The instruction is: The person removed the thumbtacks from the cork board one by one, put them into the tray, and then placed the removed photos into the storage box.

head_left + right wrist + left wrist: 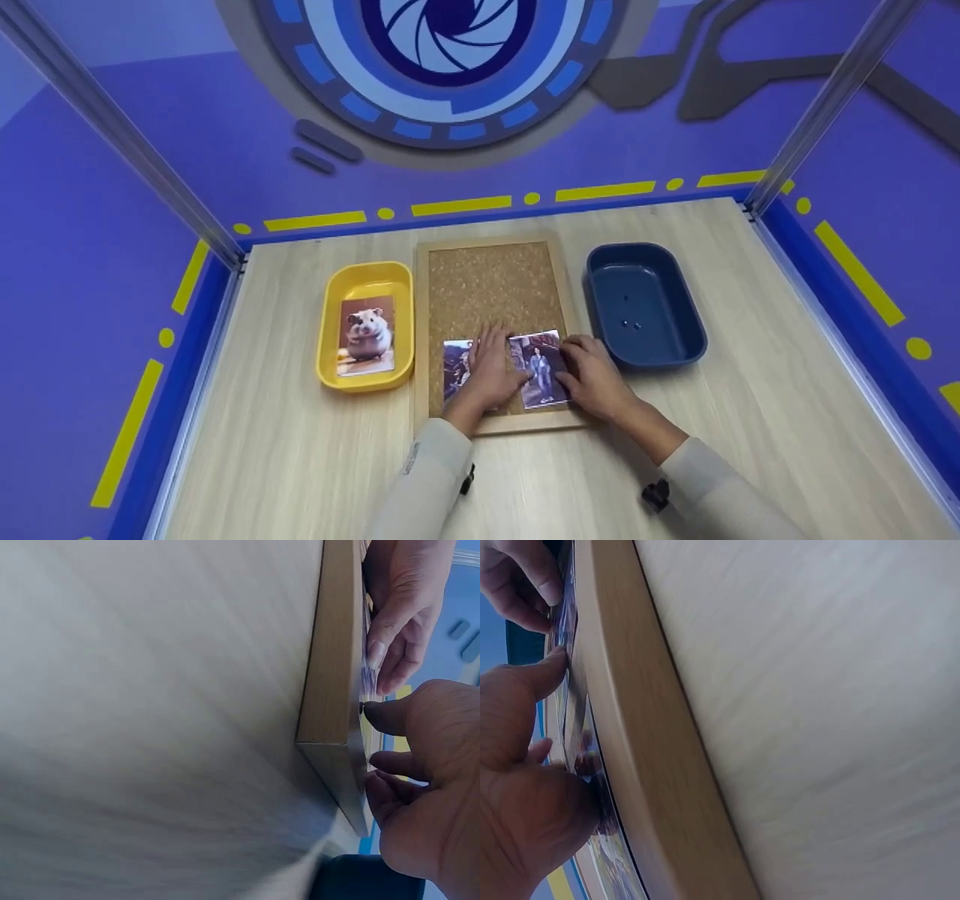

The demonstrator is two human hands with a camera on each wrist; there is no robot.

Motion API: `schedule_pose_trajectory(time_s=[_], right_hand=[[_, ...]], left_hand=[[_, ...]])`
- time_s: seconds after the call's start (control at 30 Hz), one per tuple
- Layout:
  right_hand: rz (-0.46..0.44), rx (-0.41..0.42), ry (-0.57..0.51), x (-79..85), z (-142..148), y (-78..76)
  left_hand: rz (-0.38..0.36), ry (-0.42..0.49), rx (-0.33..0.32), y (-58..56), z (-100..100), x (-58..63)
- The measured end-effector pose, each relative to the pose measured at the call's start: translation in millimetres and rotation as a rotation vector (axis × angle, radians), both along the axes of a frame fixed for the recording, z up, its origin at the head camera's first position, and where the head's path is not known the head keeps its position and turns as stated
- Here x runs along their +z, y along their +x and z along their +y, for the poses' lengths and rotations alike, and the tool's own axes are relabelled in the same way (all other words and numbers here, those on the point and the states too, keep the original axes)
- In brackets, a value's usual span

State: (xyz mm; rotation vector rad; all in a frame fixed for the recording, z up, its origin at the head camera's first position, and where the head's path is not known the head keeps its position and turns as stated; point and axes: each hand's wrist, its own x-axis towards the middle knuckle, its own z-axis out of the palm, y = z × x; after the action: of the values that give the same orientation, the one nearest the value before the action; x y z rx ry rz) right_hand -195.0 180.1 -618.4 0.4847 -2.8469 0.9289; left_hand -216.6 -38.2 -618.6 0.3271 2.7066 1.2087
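Note:
A cork board [491,285] with a wooden frame lies on the table, two photos on its near part. My left hand [491,375] rests between them, fingers extended over the left photo's [454,364] edge and thumb touching the right photo [541,367], which shows a standing person. At that photo's right edge is my right hand [596,379]. In the right wrist view its thumb presses by a tiny dark thing [361,708], perhaps a pin, and the other fingers touch the board's side. The left wrist view shows the left thumb [551,671] on the photo.
Left of the board stands a yellow tray [325,337] holding a hamster picture [367,337]. To the right, a dark blue tray [652,352] contains a few tiny shiny pieces [631,325]. Blue-purple panels [187,165] enclose the wooden table [300,450].

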Motion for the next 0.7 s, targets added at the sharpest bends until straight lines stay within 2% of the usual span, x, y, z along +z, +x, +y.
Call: schedule_pose_trajectory(time_s=[0.1, 0.23, 0.33, 0.47, 0.63, 0.7], right_hand=[[-0.017, 0.002, 0.012, -0.7, 1.4, 0.1], [-0.084, 0.013, -0.01, -0.6, 0.7, 1.2], [-0.134, 0.014, -0.042, 1.5, -1.5, 0.2], [-0.172, 0.001, -0.07, 5.8, -4.1, -3.5], [-0.217, -0.019, -0.115, 8.5, -5.1, -7.9], [-0.235, -0.034, -0.13, 8.9, -5.6, -8.9]], left_hand=[[0.007, -0.02, -0.006, -0.4, 1.9, -1.7], [0.009, -0.015, 0.002, 0.7, 2.6, -3.5], [0.029, 0.021, 0.018, 0.9, 1.6, -3.6], [0.028, 0.129, 0.059, 2.6, -1.7, -1.2], [-0.011, 0.248, 0.139, 17.0, -14.0, 14.9], [0.006, 0.281, 0.186, 25.3, -24.0, 24.7]])
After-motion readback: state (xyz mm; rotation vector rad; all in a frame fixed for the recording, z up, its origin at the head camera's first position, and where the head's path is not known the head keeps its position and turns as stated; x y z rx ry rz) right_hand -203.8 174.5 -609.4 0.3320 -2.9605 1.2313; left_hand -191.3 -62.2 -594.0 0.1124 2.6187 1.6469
